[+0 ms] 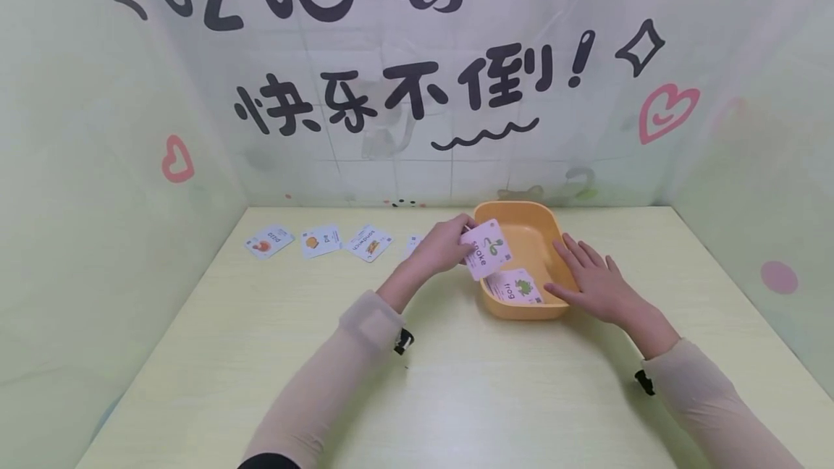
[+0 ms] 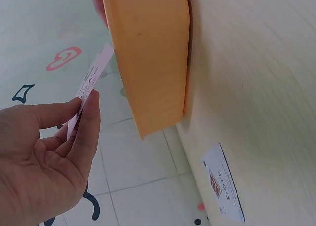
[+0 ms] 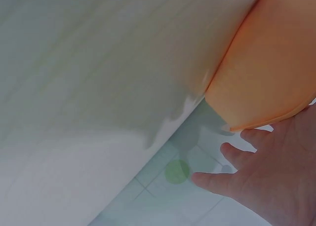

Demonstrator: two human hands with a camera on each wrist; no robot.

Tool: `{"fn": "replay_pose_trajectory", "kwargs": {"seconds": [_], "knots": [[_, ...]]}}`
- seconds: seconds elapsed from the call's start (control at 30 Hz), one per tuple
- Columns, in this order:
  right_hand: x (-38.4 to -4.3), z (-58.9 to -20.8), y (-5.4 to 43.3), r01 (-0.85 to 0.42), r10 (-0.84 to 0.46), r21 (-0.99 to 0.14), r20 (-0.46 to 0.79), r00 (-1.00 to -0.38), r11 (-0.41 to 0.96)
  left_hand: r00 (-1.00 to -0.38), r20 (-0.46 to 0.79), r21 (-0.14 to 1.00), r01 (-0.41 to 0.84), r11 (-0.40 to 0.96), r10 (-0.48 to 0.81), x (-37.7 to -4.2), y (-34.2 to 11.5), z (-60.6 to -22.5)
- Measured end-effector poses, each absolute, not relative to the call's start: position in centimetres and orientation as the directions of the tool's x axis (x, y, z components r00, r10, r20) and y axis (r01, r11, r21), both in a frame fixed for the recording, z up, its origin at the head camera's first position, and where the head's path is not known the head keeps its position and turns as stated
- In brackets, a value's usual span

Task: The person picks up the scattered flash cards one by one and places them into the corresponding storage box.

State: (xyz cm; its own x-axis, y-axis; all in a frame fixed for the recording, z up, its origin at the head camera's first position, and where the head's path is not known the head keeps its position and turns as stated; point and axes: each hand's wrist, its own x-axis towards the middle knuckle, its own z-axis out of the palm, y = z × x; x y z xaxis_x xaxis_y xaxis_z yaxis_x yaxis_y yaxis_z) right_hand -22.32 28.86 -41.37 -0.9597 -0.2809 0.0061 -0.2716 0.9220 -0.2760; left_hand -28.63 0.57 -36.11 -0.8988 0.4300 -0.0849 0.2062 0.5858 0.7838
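My left hand (image 1: 444, 243) pinches a snake card (image 1: 490, 248) between thumb and fingers, its picture side up, over the left rim of an orange plastic bin (image 1: 531, 252). Seen edge-on in the left wrist view, the same card stands tilted beside the bin's outer wall. A frog card (image 1: 517, 286) lies inside the bin at its near left. My right hand (image 1: 599, 281) rests on the bin's right rim with fingers spread and fairly straight, the thumb reaching over the inside.
Left of the bin, a pizza card (image 1: 269, 242), a pie card (image 1: 321, 241) and a sandwich card (image 1: 370, 243) lie in a row along the table's back. A pork card (image 2: 223, 184) lies nearest the bin, partly hidden by my left hand in the head view. A printed curtain (image 1: 391, 165) hangs behind.
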Motion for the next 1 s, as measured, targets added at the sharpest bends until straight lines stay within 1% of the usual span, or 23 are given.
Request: {"fn": "replay_pose_trajectory", "kwargs": {"seconds": [0.23,0.43,0.63,1.0], "knots": [[-22.4,-41.5,28.9,-0.275,-0.282,-0.269,0.012,-0.959,0.923,-0.899,-0.052,0.725,0.265,0.636,0.434,-28.5,2.9,-36.8],[-22.4,-41.6,28.9,-0.275,-0.282,-0.273,0.013,-0.959,0.922,-0.881,-0.092,0.674,0.288,0.681,0.464,-28.1,4.1,-37.1],[-22.3,-41.5,28.8,-0.268,-0.279,-0.277,0.003,-0.960,0.923,-0.864,-0.132,0.709,0.261,0.655,0.486,-27.7,4.3,-37.1],[-22.2,-41.4,28.8,-0.273,-0.283,-0.286,0.009,-0.959,0.918,-0.874,-0.113,0.748,0.238,0.620,0.472,-28.2,2.1,-37.0]]}}
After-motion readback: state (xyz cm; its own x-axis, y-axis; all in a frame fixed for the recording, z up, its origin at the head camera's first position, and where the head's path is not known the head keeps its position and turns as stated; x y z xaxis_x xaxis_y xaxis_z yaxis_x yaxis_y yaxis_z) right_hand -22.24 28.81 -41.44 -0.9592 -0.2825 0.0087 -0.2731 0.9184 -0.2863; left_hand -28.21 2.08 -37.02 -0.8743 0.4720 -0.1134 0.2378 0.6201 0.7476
